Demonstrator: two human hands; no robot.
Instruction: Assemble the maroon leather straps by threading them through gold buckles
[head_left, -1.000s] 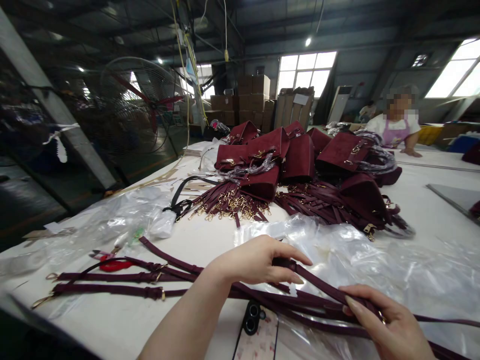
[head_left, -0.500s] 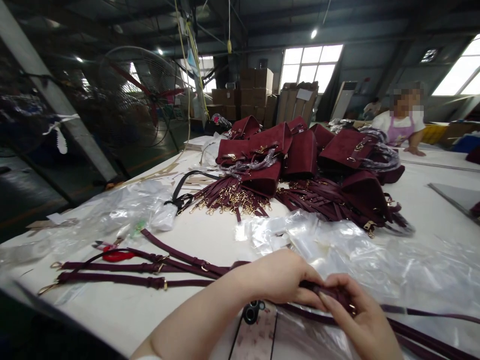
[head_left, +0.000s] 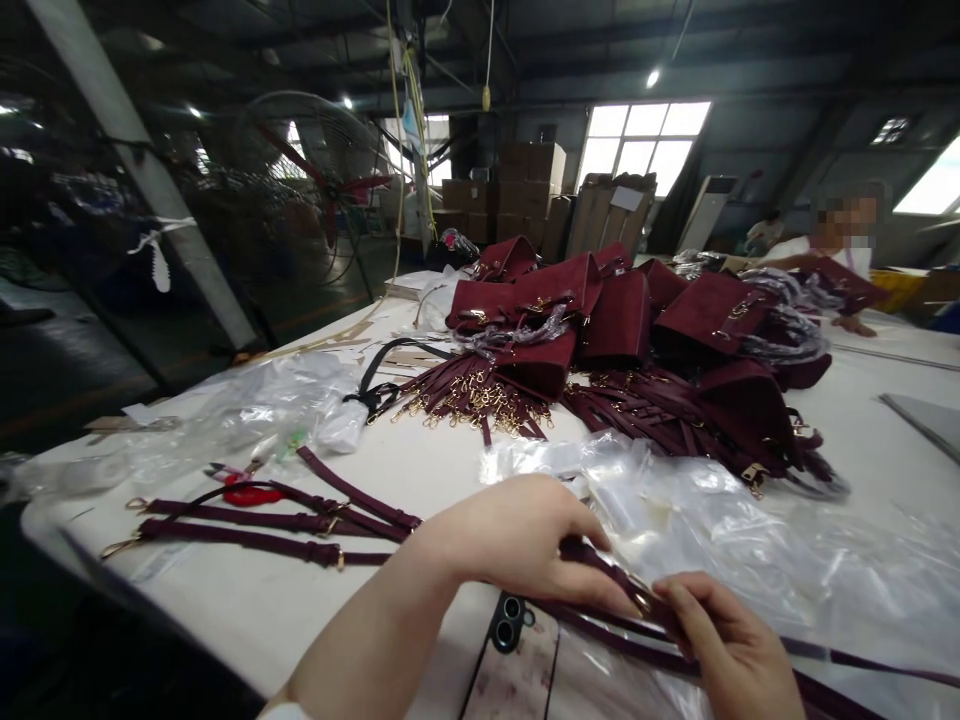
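Note:
My left hand [head_left: 532, 535] grips a burgundy strap [head_left: 600, 560] close to its gold buckle. At the buckle [head_left: 643, 592], my right hand [head_left: 724, 635] pinches the strap's other part between thumb and fingers. Further burgundy straps [head_left: 247, 540] with gold clasps lie to the left, running under my left forearm. More strap lengths [head_left: 862, 660] stretch off to the lower right. Below my hands lies a phone [head_left: 517, 650] in a patterned case, camera side up, partly hidden by my forearm.
Burgundy bags [head_left: 551, 290] are heaped mid-table, with bundled straps [head_left: 480, 395] in front. Clear plastic bags [head_left: 645, 490] spread beyond my hands, and more plastic [head_left: 247, 410] lies left. Red-handled scissors [head_left: 251, 490] sit near the straps. A co-worker [head_left: 840, 240] stands across at the far right.
My hands, close together before, have moved slightly apart, and the buckle between them now shows. The view has swung left. The co-worker now has a burgundy piece in front of them.

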